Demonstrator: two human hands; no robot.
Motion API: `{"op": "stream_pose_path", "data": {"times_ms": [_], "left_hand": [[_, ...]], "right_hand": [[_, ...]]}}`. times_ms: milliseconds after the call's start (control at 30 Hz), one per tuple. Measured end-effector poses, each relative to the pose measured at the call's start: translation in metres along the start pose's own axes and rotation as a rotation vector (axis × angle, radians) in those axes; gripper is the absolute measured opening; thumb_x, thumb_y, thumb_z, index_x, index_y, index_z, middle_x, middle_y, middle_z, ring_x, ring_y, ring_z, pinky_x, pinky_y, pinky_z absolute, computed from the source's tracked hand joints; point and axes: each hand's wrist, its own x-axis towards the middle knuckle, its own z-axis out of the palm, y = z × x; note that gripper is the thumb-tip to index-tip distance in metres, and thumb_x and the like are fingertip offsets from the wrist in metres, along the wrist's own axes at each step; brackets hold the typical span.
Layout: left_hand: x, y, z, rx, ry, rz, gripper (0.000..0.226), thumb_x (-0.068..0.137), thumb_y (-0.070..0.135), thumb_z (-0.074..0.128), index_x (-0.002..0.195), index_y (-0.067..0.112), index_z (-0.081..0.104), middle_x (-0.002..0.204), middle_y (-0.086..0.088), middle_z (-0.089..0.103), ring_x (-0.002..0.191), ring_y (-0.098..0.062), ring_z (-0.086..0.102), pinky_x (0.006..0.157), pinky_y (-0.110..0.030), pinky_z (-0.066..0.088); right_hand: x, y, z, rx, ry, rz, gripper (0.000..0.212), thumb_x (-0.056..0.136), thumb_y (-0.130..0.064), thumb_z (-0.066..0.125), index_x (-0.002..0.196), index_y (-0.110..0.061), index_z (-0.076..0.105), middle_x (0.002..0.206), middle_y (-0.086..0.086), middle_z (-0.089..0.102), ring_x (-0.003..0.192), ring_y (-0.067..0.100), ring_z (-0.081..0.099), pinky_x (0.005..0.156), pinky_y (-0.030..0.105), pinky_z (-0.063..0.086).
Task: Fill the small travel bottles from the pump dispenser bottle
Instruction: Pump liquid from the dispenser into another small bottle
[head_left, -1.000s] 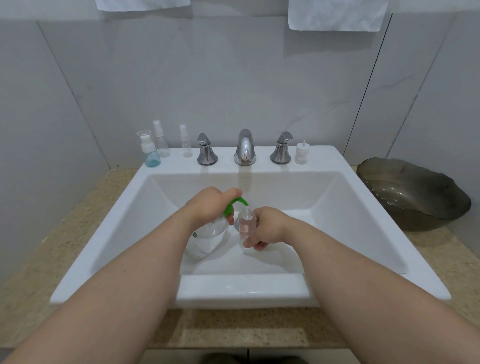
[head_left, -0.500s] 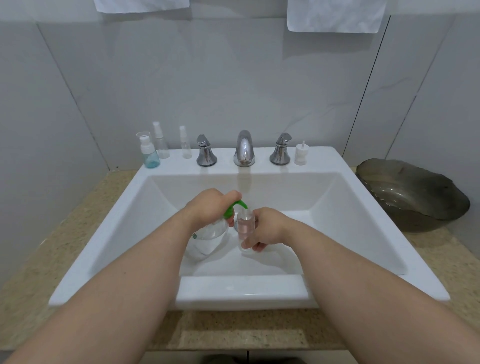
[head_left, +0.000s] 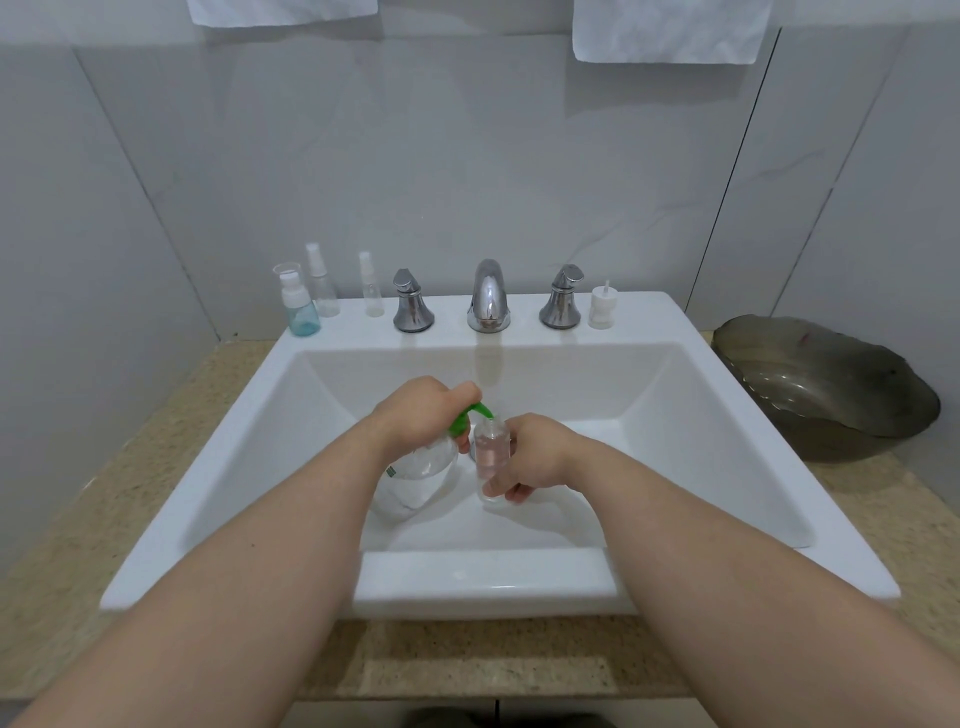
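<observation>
Sink (head_left: 483, 587); left grip (head_left: 415, 415) clasps pump bottle (head_left: 421, 467); right grip (head_left: 530, 452) pinches travel bottle (head_left: 488, 452); 3 ledge bottles (head_left: 322, 291) behind

Right half of sink (head_left: 701, 441) open; faucet (head_left: 487, 297) and bottles (head_left: 323, 291) crowd back ledge (head_left: 644, 310).

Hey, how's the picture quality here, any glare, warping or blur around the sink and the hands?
Head view: the wide lens bows the sink rim and wall seams; light is soft and even, with faint shadows under the left hand and right hand; glare streaks the chrome spout; the travel bottle is a little soft but readable.
</observation>
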Motion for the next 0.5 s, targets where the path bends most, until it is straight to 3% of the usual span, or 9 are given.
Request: {"op": "stream_pose_path", "data": {"times_ms": [133,267,367,500], "left_hand": [[-0.001,0.0017,0.0003,0.0,0.004,-0.01,0.064,0.083,0.054,0.042,0.068,0.002,0.075,0.072,0.0,0.077,0.067,-0.021,0.05,0.074,-0.037,0.045],[-0.0006,-0.0003,0.0005,-0.036,0.016,-0.032,0.069,0.076,0.069,0.04,0.059,0.01,0.073,0.075,-0.002,0.078,0.071,-0.022,0.054,0.091,-0.047,0.05],[0.0011,-0.0035,0.0002,-0.055,0.028,-0.039,0.082,0.071,0.083,0.04,0.061,0.009,0.074,0.08,-0.007,0.078,0.071,-0.023,0.055,0.093,-0.049,0.051],[0.0007,-0.0031,0.0002,-0.068,0.024,-0.034,0.079,0.072,0.082,0.042,0.06,0.011,0.074,0.078,-0.005,0.078,0.071,-0.022,0.055,0.093,-0.05,0.05]], "right_hand": [[0.0001,0.0001,0.0007,0.006,-0.002,0.001,0.034,0.074,-0.003,0.087,0.099,-0.011,0.066,0.088,0.008,0.071,0.065,0.022,0.072,0.079,0.043,0.065],[0.0009,0.0009,0.0001,0.005,-0.005,0.003,0.033,0.074,-0.004,0.087,0.098,-0.012,0.067,0.088,0.008,0.072,0.067,0.022,0.072,0.08,0.043,0.064],[0.0009,0.0011,-0.0002,0.005,-0.006,0.008,0.035,0.074,-0.004,0.087,0.103,-0.01,0.067,0.093,0.012,0.073,0.068,0.023,0.073,0.081,0.043,0.064],[0.0019,0.0009,-0.0002,0.013,-0.003,0.007,0.036,0.074,-0.004,0.087,0.105,-0.008,0.067,0.102,0.02,0.074,0.069,0.025,0.073,0.081,0.045,0.064]]}}
